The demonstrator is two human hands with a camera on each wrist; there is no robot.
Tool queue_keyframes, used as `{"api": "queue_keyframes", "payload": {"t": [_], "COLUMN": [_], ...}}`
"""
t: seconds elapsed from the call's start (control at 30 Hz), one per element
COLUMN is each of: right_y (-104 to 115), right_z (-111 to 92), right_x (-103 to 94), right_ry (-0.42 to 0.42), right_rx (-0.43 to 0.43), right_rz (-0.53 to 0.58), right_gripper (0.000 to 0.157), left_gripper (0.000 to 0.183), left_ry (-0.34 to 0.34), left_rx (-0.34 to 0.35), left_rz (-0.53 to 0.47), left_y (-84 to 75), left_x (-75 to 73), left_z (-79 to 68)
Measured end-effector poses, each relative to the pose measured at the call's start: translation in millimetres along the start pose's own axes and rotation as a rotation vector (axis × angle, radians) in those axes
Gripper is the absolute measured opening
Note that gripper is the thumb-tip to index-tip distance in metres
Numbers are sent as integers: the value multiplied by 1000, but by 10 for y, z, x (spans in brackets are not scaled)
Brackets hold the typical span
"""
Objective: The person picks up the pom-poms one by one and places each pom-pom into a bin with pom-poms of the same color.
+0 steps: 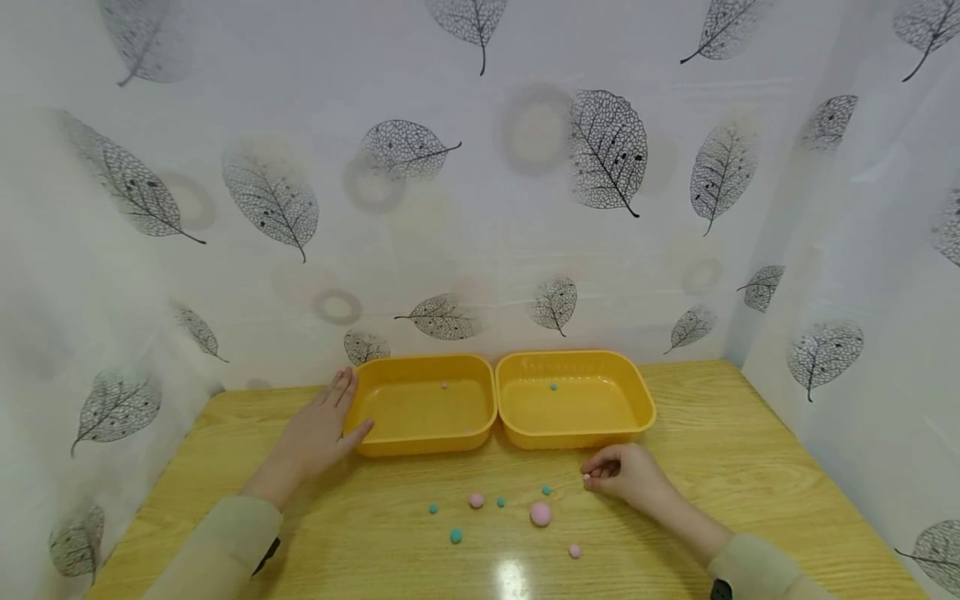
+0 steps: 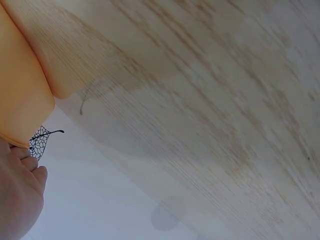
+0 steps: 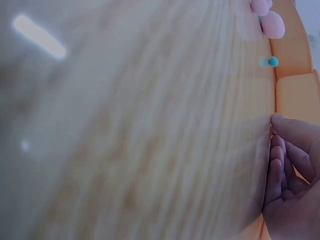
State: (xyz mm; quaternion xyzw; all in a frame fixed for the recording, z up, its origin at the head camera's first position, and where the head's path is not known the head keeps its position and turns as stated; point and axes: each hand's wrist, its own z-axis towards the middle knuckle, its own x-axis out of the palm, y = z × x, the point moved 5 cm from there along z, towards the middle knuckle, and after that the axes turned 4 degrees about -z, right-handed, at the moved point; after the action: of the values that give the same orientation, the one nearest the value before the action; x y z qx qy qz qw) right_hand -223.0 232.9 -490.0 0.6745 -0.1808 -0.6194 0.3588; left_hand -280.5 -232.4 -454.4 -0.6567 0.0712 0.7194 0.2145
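Note:
My left hand (image 1: pixel 315 429) rests against the left end of a yellow tray (image 1: pixel 423 447), its fingers straight along the side and its thumb at the front rim. In the left wrist view, the fingers (image 2: pixel 25 160) touch the tray's edge. In front of a second yellow tray (image 1: pixel 573 441), my right hand (image 1: pixel 630 479) pinches a small pale pink ball (image 1: pixel 587 480) between thumb and fingertips, low over the table. The right wrist view shows the right hand (image 3: pixel 295 175) with its other fingers curled; the ball is hidden there.
On the wooden table (image 1: pixel 360 542) lie a large pink ball (image 1: pixel 541 514), smaller pink balls (image 1: pixel 476 500) and several teal balls (image 1: pixel 456 536). The left tray holds a tiny pink ball (image 1: pixel 444 385), the right tray a teal ball (image 1: pixel 553 387). A leaf-patterned curtain (image 1: pixel 480 233) stands behind.

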Motion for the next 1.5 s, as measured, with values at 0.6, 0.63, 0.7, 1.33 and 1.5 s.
{"api": "queue_keyframes", "payload": {"t": [0.6, 0.63, 0.7, 1.33, 1.5], "right_y": [49, 70, 118, 647, 773], "right_z": [-17, -19, -18, 258, 412], "right_x": [-92, -104, -120, -260, -293], "right_ry": [22, 24, 31, 102, 74], "right_rx": [-7, -12, -20, -2, 23], "right_rz": [17, 22, 43, 164, 167], "right_gripper": [12, 12, 13, 22, 22], "left_gripper": [83, 83, 82, 83, 83], "left_ry": [-9, -6, -4, -9, -6], "left_rx": [4, 3, 5, 13, 14], "left_rz": [1, 4, 11, 13, 20], "left_y": [-29, -31, -34, -34, -33], "left_x": [-42, -44, -47, -56, -57], "left_z": [-13, -12, -10, -18, -12]}}
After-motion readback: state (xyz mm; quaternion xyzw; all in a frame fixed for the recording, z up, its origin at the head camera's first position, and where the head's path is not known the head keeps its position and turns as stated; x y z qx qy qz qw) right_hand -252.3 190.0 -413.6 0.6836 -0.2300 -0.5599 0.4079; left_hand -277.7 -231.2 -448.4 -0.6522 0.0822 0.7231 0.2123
